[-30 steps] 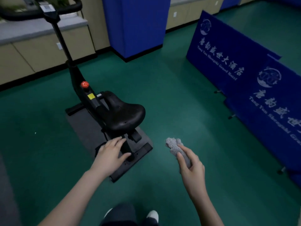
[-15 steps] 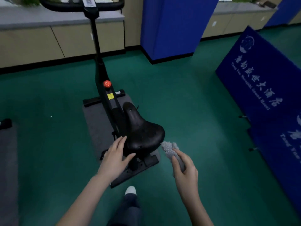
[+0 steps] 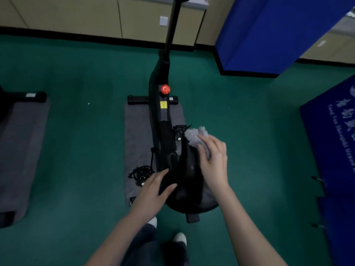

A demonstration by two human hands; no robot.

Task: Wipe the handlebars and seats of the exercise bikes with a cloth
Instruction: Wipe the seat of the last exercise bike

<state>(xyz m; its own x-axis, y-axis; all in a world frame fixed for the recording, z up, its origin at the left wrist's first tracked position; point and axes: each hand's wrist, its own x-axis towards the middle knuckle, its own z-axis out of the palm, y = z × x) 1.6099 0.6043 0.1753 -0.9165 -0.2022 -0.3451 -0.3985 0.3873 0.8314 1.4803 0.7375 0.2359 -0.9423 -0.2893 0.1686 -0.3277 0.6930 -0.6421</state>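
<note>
A black exercise bike (image 3: 161, 104) stands on a grey mat (image 3: 136, 131), seen from behind its black seat (image 3: 187, 169). My left hand (image 3: 153, 191) rests flat on the seat's left rear side, fingers spread. My right hand (image 3: 213, 160) presses a grey cloth (image 3: 194, 136) against the seat's right front side near the nose. The handlebars are out of view at the top; only the black post (image 3: 172, 25) shows.
A second grey mat (image 3: 21, 150) with part of another bike lies at the left. Blue barrier panels (image 3: 330, 146) stand at the right, a blue pillar (image 3: 269, 33) at the back right, beige cabinets (image 3: 96, 16) along the far wall. My shoes (image 3: 178, 238) are behind the bike.
I have stepped round behind the bike. My right hand brought the cloth from beside the seat onto its right front side; my left hand slid onto the seat's left side.
</note>
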